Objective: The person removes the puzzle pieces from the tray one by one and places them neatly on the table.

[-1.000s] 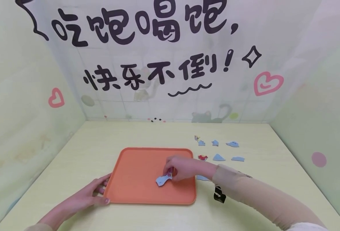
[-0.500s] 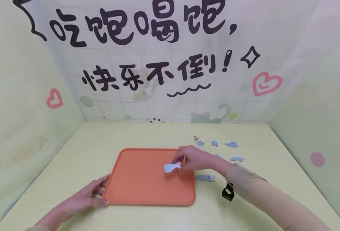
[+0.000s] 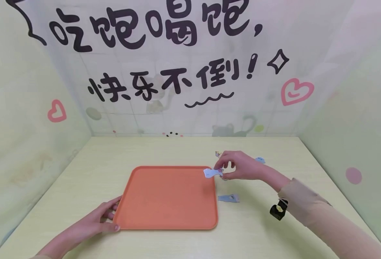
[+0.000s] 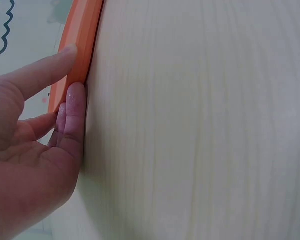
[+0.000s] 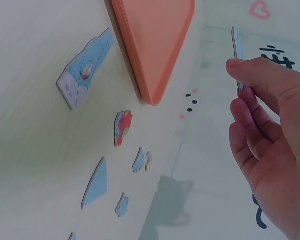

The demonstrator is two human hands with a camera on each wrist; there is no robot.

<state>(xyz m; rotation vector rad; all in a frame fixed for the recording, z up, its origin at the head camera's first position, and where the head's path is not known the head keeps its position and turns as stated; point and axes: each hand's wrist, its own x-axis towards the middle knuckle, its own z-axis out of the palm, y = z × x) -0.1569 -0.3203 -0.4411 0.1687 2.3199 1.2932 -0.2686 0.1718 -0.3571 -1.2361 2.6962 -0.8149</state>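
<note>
Between its thumb and fingers my right hand (image 3: 242, 166) pinches a light-blue jigsaw puzzle piece (image 3: 211, 173), raised over the tray's far right corner. In the right wrist view that puzzle piece (image 5: 237, 42) is seen nearly edge-on. My left hand (image 3: 93, 220) holds the orange tray (image 3: 164, 198) at its near left corner. The left wrist view has the thumb on the tray's outer wall (image 4: 80, 45) and the fingertips low against it. A larger blue piece with a small boat picture (image 5: 85, 70) lies on the table just right of the tray.
More puzzle pieces lie right of the tray, partly hidden by the right hand in the head view: a red one (image 5: 122, 127), a blue triangular one (image 5: 96, 185) and a small blue one (image 5: 122, 205). Printed curtains (image 3: 128, 122) enclose the pale wooden table (image 3: 164, 149).
My right hand has lifted the puzzle piece from above the tray's middle right toward the far right corner. The left hand stays on the tray. The head view has shifted slightly.
</note>
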